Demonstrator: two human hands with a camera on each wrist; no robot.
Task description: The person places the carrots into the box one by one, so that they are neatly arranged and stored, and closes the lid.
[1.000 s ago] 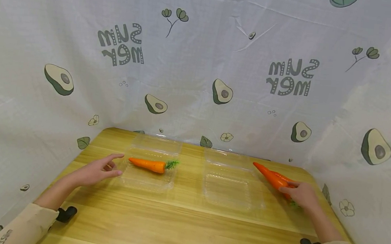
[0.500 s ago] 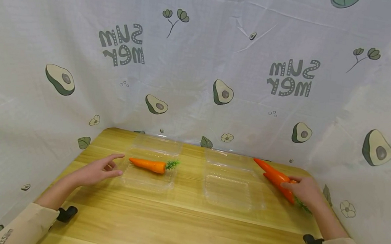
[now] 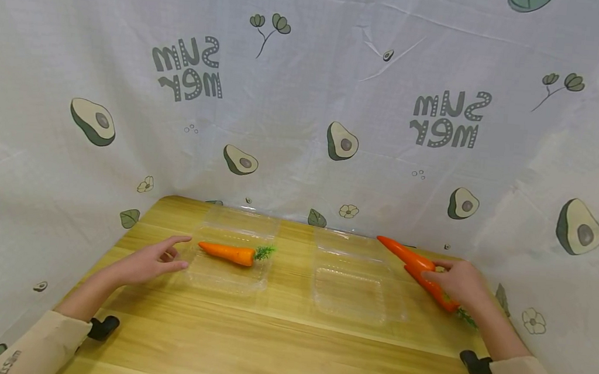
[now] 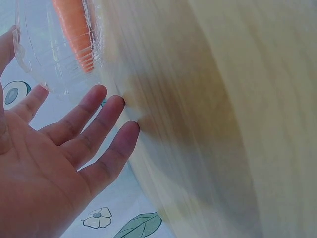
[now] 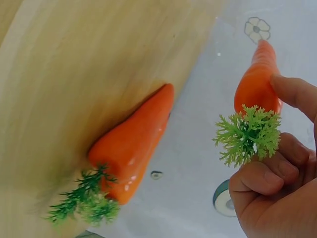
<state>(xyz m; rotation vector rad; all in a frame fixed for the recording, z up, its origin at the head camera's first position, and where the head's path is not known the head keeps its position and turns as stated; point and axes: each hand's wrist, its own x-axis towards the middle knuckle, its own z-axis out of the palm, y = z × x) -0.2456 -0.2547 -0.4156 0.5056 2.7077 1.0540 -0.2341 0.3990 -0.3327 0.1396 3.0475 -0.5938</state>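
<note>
The right hand (image 3: 462, 282) pinches a carrot (image 5: 255, 89), shifted since a moment ago towards the left hand (image 3: 148, 263), above a second carrot (image 5: 132, 146) on the desk (image 3: 287, 344). The left hand, loosely spread, stays beside a clear box (image 3: 225, 284).

We list one wooden table (image 3: 286, 350), yellow-brown, visible grain, rounded far corners, beneath the fingers (image 4: 124, 144). We list white cloth (image 3: 296, 93), creased, hung beyond the fingers and at both sides, printed with avocados (image 3: 93, 122), flowers (image 3: 348, 211), leaves (image 3: 316, 218) and mirrored "summer" lettering (image 3: 444, 118). We note soft light and a blurred shadow (image 4: 198, 119) on the wood near the left fingers.
</note>
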